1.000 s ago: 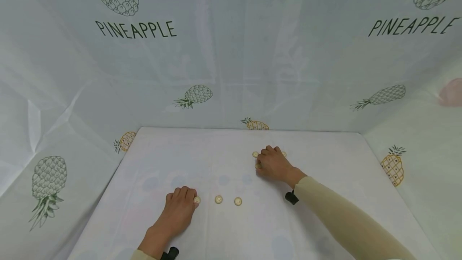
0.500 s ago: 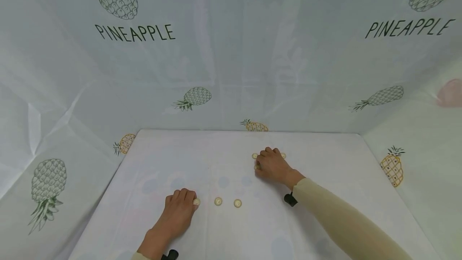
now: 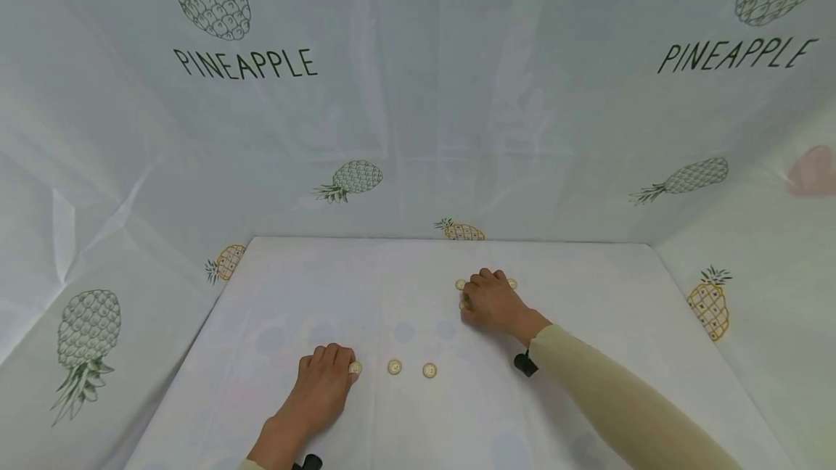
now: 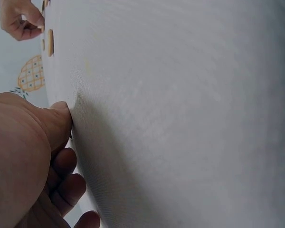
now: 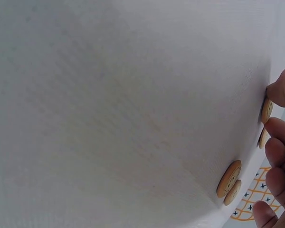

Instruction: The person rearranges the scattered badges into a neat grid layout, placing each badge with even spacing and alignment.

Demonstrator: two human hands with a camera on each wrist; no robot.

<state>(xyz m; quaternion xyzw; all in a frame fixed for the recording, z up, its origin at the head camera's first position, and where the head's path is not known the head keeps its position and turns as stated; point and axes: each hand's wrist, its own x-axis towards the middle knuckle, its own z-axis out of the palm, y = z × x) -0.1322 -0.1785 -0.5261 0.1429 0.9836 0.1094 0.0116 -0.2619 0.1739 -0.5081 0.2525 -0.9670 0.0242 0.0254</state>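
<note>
Small round wooden discs with dark printed markings lie on the white-covered table. At the front left, my left hand [image 3: 320,386] grips one wooden disc [image 3: 355,368] by its edge between thumb and fingers; in the left wrist view the thumb hides it. Farther back, my right hand [image 3: 493,301] pinches another disc [image 5: 267,110] at the tabletop between thumb and index finger. Close around the right hand lie one disc [image 3: 460,284] to its left and one disc [image 3: 512,283] behind it. Between the hands, nearer the front, sit a disc [image 3: 395,367] and another disc [image 3: 429,370].
The table [image 3: 313,274] has a pale, faintly spotted cover, its far edge meeting a hanging sheet [image 3: 457,114] printed with pineapples. Similar sheeting drapes both sides. A black wrist camera [image 3: 525,364] hangs below the right sleeve [image 3: 607,390].
The head view tilts slightly, so the whole scene sits a little lower. Both hands stay at the same discs, and no disc visibly shifts on the table.
</note>
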